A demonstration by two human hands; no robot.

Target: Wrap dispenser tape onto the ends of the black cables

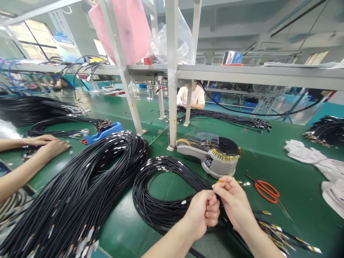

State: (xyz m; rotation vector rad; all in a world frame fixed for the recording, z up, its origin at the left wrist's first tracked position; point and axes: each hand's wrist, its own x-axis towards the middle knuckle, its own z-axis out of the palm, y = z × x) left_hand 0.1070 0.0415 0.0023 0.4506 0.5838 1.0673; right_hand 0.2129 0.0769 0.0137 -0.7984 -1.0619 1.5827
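Note:
My left hand (pixel 202 212) is closed in a fist-like pinch, with a small grey cable end (pixel 213 192) showing at the thumb. Right beside it, my right hand (pixel 236 200) pinches a small piece of yellow tape (pixel 220 181) between thumb and fingertips. The fingertips of both hands nearly meet. Under and behind them lies a looped bundle of black cables (pixel 150 206) with white labels. Just beyond my hands stands a grey round tape dispenser (pixel 219 163) with yellow tabs round its black disc. Red-handled scissors (pixel 267 191) lie to the right.
A larger black cable bundle (pixel 80 175) fills the left. A co-worker's hands (pixel 51 145) rest on the green table (pixel 303 186) near a blue tape holder (pixel 106 132). White gloves (pixel 309 154) lie at the right. A shelf post (pixel 172 107) stands behind the dispenser; another person (pixel 197 96) sits beyond.

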